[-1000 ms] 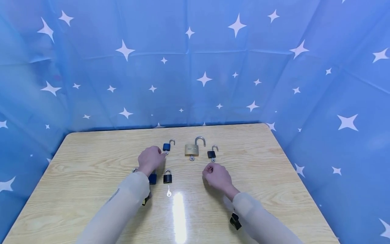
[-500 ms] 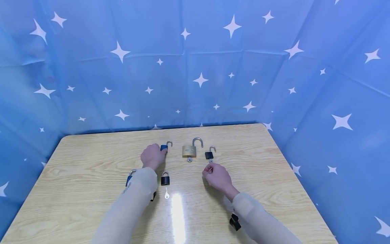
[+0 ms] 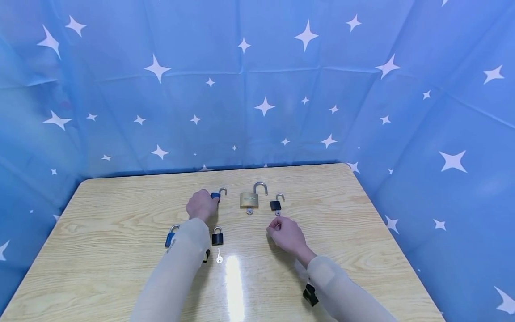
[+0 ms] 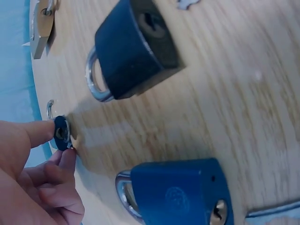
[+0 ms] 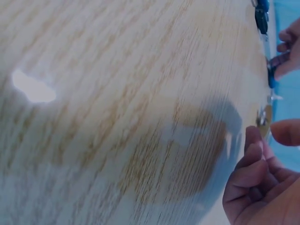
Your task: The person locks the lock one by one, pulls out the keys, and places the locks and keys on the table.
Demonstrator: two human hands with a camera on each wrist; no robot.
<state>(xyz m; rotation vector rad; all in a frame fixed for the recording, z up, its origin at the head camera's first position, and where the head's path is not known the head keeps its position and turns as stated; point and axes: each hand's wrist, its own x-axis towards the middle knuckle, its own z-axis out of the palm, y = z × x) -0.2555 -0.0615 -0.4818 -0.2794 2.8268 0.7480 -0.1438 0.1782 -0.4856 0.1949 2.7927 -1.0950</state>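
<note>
My left hand (image 3: 201, 205) pinches a small blue padlock (image 4: 61, 133) at the back of the table, thumb on one side and fingertips on the other. That padlock's shackle stands raised in the head view. Toward the right, my right hand (image 3: 287, 233) hovers or rests just in front of a small black padlock (image 3: 275, 205) with a raised shackle and a key in its base. Its fingers are loosely curled, and the right wrist view shows nothing between thumb and forefinger. Between the hands, farther back, lies a large brass padlock (image 3: 249, 200), shackle raised, key inserted.
Nearer the front lie a black padlock (image 3: 217, 239) with its shackle down, a loose key (image 3: 219, 256) and a blue padlock (image 3: 169, 239) partly behind the left sleeve. Another blue padlock (image 4: 178, 192) appears large in the left wrist view. A starred blue curtain (image 3: 257, 89) borders the table.
My left hand has moved from beside the small blue padlock's key up onto its body. The right hand has stayed nearly still. The head view has shifted slightly.
</note>
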